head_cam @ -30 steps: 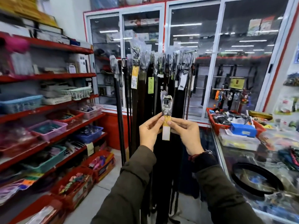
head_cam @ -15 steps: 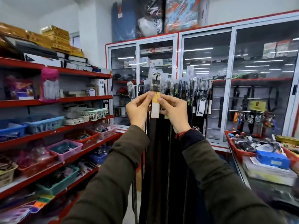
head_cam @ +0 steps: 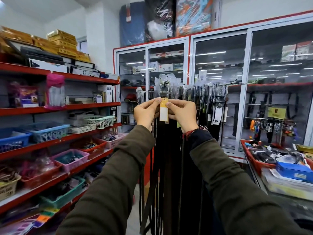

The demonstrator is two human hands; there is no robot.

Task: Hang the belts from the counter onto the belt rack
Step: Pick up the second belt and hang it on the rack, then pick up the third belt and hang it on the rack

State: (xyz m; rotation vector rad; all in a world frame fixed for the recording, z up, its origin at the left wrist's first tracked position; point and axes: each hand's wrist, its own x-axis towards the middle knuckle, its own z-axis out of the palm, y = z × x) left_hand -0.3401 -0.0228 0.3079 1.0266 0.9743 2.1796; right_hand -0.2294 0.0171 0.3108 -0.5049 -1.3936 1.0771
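Observation:
Both my hands hold one dark belt [head_cam: 161, 150] up in front of the belt rack [head_cam: 232, 83]. My left hand [head_cam: 146, 111] and my right hand [head_cam: 183, 113] pinch it just below its plastic-wrapped buckle [head_cam: 164, 89], either side of a yellow and white tag [head_cam: 164, 110]. The strap hangs straight down between my arms. The buckle is at the height of the rack's rail, near its left end. Several other black belts [head_cam: 203, 106] hang in a row from the rail, buckles in plastic. Whether the held buckle touches the rail, I cannot tell.
Red shelves [head_cam: 59, 107] with plastic baskets run along the left. Glass-door cabinets [head_cam: 220, 82] stand behind the rack. The counter [head_cam: 277, 187] at the right carries a red tray [head_cam: 259, 164], a blue box and loose goods. Floor shows below the belts.
Both hands have lifted the belt from chest height up to the rail. My view has tilted upward, so the counter has slid to the right edge.

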